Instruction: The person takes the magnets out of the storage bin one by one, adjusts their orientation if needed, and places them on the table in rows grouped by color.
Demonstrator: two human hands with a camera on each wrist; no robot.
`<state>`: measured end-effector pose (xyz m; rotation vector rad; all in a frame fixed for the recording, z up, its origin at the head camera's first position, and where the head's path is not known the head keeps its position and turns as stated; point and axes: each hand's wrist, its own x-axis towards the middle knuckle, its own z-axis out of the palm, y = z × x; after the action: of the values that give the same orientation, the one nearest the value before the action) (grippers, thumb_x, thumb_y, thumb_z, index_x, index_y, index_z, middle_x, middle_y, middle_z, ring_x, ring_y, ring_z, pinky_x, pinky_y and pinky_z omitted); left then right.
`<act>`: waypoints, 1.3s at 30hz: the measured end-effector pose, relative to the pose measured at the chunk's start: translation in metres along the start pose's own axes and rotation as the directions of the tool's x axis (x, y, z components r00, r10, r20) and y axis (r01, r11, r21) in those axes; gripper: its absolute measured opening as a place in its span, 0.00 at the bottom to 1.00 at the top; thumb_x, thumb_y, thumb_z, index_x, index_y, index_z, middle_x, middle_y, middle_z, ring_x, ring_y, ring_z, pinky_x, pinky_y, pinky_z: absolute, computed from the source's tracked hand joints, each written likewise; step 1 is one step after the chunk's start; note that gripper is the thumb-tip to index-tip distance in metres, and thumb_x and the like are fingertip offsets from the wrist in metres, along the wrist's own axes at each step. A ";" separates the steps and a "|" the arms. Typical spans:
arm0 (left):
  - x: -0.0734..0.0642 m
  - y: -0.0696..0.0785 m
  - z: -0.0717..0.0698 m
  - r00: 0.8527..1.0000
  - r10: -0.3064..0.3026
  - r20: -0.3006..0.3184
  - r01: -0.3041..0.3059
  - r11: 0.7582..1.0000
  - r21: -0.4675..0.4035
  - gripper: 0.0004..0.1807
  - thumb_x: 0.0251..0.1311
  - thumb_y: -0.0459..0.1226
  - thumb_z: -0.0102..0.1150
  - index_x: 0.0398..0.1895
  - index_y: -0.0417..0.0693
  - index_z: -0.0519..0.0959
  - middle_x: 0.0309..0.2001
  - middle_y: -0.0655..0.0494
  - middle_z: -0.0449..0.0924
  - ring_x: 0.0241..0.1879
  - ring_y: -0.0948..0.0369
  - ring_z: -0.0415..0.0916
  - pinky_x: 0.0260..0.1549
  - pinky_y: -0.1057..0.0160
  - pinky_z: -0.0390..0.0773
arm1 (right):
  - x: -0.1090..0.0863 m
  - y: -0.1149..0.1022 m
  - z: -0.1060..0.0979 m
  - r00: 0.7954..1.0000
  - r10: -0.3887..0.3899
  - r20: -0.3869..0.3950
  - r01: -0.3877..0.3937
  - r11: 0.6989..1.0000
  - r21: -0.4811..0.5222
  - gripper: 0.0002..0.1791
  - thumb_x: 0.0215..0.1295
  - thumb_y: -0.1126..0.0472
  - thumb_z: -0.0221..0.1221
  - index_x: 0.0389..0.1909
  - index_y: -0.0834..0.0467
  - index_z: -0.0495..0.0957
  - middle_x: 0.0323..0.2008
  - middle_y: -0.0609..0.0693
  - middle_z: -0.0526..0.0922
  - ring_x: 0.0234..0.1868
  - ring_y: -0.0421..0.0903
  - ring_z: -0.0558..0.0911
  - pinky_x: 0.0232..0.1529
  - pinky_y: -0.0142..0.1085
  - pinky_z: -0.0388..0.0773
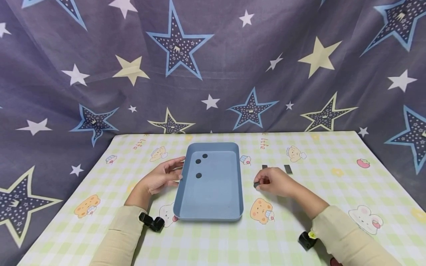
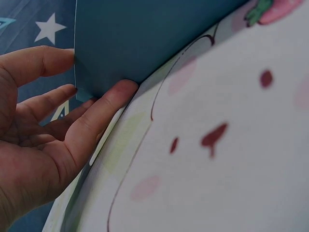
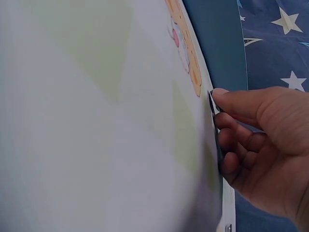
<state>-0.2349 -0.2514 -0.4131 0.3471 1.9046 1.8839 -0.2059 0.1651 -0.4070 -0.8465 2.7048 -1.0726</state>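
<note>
A blue-grey rectangular tray (image 1: 213, 199) stands on the table with three small black discs on its floor: one disc (image 1: 205, 156) near the back, another disc (image 1: 198, 161) just left of it, and a third disc (image 1: 198, 175) nearer the front. My left hand (image 1: 163, 176) rests its extended fingertips along the tray's left side; in the left wrist view the thumb (image 2: 108, 104) touches the wall low down. To the right of the tray, my right hand (image 1: 274, 181) pinches a small dark disc (image 1: 256, 184) between thumb and fingertips, close over the tablecloth. Fingers cover part of it.
Behind the right hand lie two small black rectangular pieces, one piece (image 1: 288, 169) in full view and another piece (image 1: 264, 166) partly hidden by the hand. A checked cloth (image 1: 206, 244) with cartoon prints covers the table. A starry curtain (image 1: 213, 66) hangs at its back edge.
</note>
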 end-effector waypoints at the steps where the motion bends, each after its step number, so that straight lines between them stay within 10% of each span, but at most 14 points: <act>1: 0.000 0.000 0.000 1.000 0.000 0.001 0.000 1.000 0.000 0.42 0.61 0.24 0.55 0.77 0.39 0.49 0.73 0.34 0.51 0.68 0.43 0.59 0.46 0.54 0.80 | 0.000 0.000 0.000 1.000 0.001 0.003 -0.001 1.000 0.000 0.06 0.55 0.68 0.68 0.33 0.60 0.82 0.24 0.42 0.76 0.26 0.38 0.72 0.31 0.32 0.73; 39: 0.001 -0.003 -0.001 1.000 -0.016 -0.008 0.016 1.000 -0.018 0.42 0.60 0.24 0.56 0.77 0.42 0.51 0.73 0.37 0.53 0.67 0.44 0.61 0.46 0.53 0.80 | -0.002 -0.010 -0.008 0.995 -0.020 -0.095 0.027 0.997 0.075 0.10 0.55 0.66 0.69 0.37 0.62 0.82 0.28 0.44 0.79 0.29 0.42 0.77 0.32 0.32 0.77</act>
<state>-0.2364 -0.2522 -0.4162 0.3180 1.8891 1.8930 -0.2023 0.1648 -0.3945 -0.8380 2.7159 -1.2423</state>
